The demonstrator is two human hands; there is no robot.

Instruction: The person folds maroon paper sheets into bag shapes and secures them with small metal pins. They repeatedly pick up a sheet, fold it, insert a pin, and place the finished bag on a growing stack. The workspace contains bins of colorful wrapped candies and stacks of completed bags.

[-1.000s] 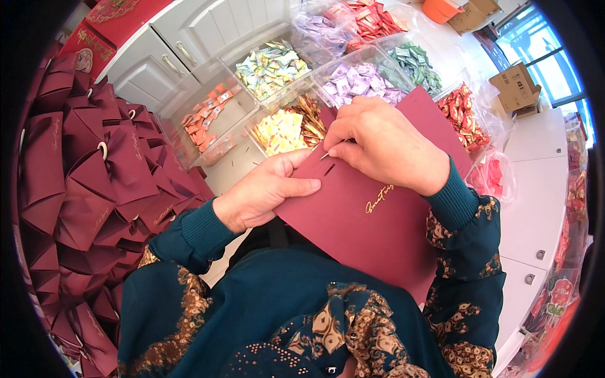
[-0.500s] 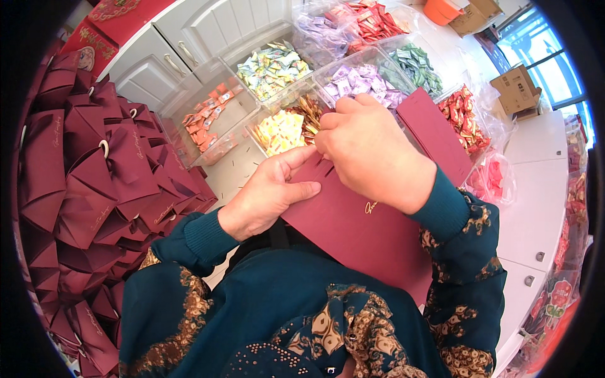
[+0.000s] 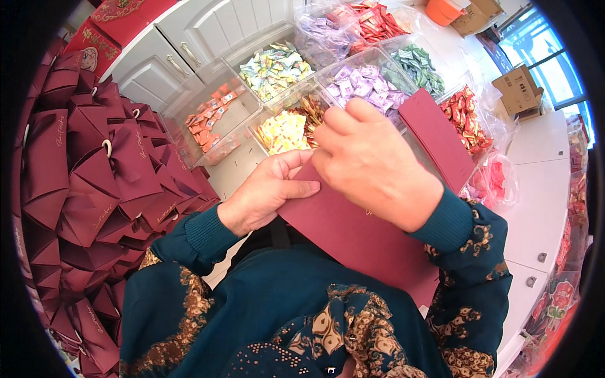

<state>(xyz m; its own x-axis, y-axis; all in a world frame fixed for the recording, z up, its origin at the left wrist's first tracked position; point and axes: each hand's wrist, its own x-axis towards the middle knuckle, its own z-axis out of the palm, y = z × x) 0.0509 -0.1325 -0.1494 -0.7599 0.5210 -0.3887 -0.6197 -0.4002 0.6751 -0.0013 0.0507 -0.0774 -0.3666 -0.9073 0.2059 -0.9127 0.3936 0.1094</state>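
A flat maroon card sheet (image 3: 372, 246) with gold lettering, like an unfolded gift box, lies slanted in front of my body. My left hand (image 3: 265, 192) grips its upper left edge, thumb on top and fingers behind. Over the same corner, my right hand (image 3: 372, 164) is closed, its fingertips bent down at the sheet's edge; whatever they pinch is hidden behind the knuckles. Another maroon panel (image 3: 435, 138) stands out to the right beyond my right wrist.
Clear plastic bins hold yellow packets (image 3: 282, 132), purple packets (image 3: 364, 85), green packets (image 3: 419, 68) and red packets (image 3: 465, 120). Orange packets (image 3: 211, 120) lie in the left bin. Many folded maroon boxes (image 3: 94, 189) are piled at left. A cardboard box (image 3: 517, 91) stands far right.
My right hand has shifted slightly down and to the right, covering more of the slot and lettering on the sheet. My left hand keeps its hold.
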